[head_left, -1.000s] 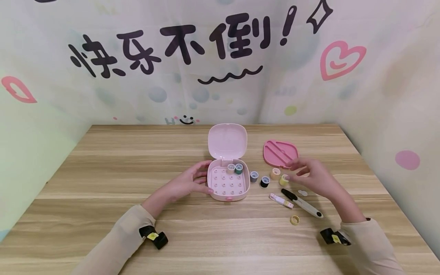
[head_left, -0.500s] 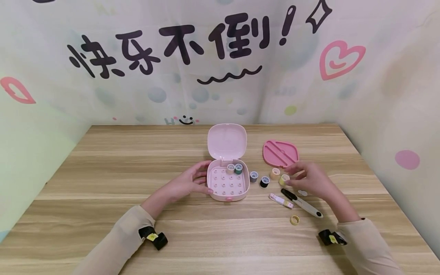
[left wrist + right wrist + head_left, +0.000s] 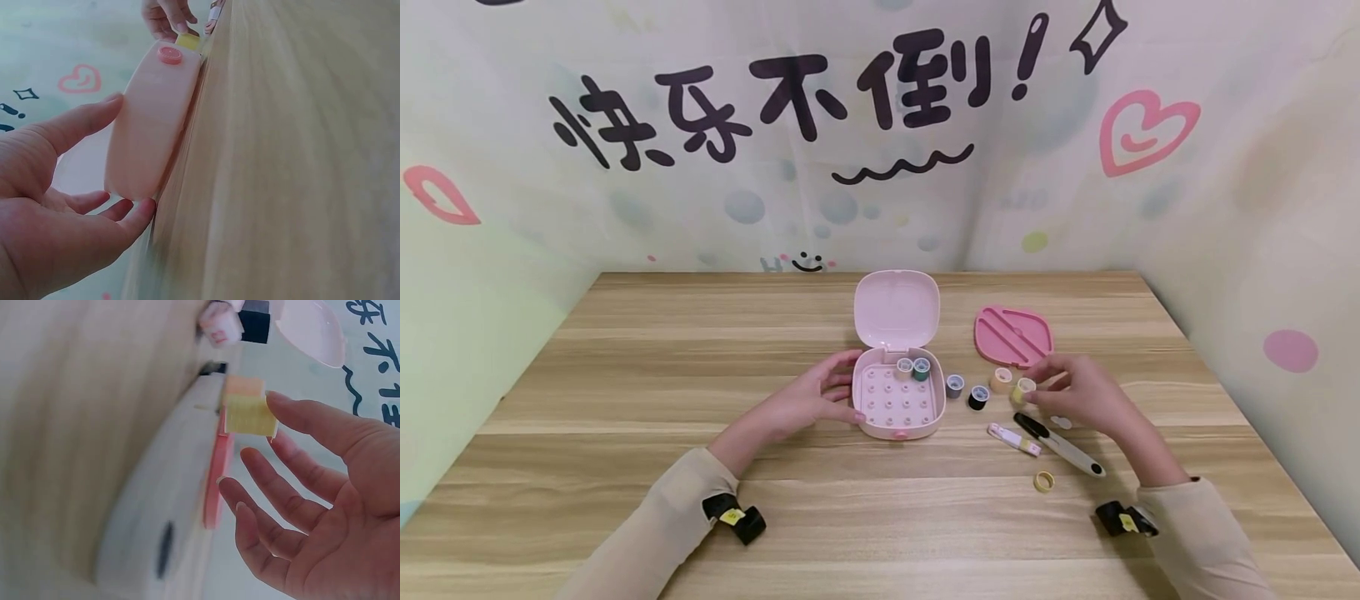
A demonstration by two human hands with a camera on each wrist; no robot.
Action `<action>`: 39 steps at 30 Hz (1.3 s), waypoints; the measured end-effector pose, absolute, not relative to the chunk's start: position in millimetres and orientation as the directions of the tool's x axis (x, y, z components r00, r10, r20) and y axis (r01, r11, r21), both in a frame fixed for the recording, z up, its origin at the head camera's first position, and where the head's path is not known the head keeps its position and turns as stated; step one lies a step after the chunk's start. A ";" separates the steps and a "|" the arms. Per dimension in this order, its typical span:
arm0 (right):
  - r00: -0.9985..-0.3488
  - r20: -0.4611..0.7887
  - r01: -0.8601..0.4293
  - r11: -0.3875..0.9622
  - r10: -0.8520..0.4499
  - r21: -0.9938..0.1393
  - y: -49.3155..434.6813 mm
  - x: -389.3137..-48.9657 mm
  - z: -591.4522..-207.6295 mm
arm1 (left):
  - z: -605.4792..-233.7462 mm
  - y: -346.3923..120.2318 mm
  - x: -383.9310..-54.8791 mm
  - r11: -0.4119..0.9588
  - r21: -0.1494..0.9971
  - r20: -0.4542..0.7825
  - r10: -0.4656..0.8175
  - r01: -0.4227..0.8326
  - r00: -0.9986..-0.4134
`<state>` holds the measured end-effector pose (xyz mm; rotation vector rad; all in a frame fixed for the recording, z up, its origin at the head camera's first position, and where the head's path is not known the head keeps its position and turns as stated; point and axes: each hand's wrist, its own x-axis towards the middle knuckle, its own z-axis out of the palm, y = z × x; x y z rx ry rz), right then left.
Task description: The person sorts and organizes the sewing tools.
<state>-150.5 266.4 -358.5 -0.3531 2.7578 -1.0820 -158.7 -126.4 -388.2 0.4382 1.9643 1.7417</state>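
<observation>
My left hand (image 3: pixel 805 398) holds the left side of an open pale pink sewing box (image 3: pixel 877 428), thumb on its rim and fingers along the side. Inside, rows of small pegs show, with a beige spool (image 3: pixel 904 367) and a green spool (image 3: pixel 921 369) at the back right. Right of the box, my right hand (image 3: pixel 1084 392) pinches a yellow thread spool (image 3: pixel 250 415) by its upper end between thumb and index finger. Its other fingers are spread loosely in the right wrist view. Close by stand a peach spool (image 3: pixel 1001 381), a black spool (image 3: pixel 977 398) and a grey spool (image 3: pixel 954 386).
Behind the spools lies a dark pink tray (image 3: pixel 1013 335) with slots. Nearer the front are a seam ripper or cutter-like tool with a black tip (image 3: pixel 1071 450), a small pink-and-white stick (image 3: pixel 1015 438), a gold ring (image 3: pixel 1043 481) and a small white piece (image 3: pixel 1061 422). A printed cloth hangs behind the table.
My right hand has closed in on the yellow spool and taken hold of it; the spool has shifted slightly up and to the right. The left hand and box have stayed put.
</observation>
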 end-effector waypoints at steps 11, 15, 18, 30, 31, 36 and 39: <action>-0.962 0.012 -0.215 0.732 -0.272 -0.646 263.4 -148.7 -339.5 | -382.1 -128.9 -157.9 0.204 0.977 -0.159 0.524 -0.059 -0.837; -0.963 0.013 -0.213 0.730 -0.269 -0.649 261.2 -148.6 -334.9 | -384.1 -129.9 -158.9 0.216 0.976 -0.141 0.536 -0.026 -0.832; -0.965 0.010 -0.206 0.732 -0.262 -0.650 258.0 -149.2 -331.4 | -385.0 -129.9 -159.6 0.236 0.972 -0.124 0.542 0.009 -0.831; -0.966 0.023 -0.213 0.742 -0.257 -0.635 241.0 -151.8 -319.3 | -384.3 -132.2 -160.6 0.253 0.960 -0.048 0.573 0.121 -0.818; -0.965 0.028 -0.218 0.739 -0.261 -0.637 239.7 -152.2 -319.1 | -383.6 -132.2 -160.4 0.253 0.959 -0.046 0.575 0.124 -0.817; -0.957 0.045 -0.246 0.718 -0.288 -0.651 231.9 -155.1 -319.7 | -380.7 -131.4 -159.2 0.290 0.945 -0.045 0.574 0.152 -0.817; -0.956 0.037 -0.242 0.708 -0.292 -0.663 226.0 -157.4 -319.8 | -380.5 -130.8 -159.2 0.309 0.936 -0.042 0.570 0.167 -0.821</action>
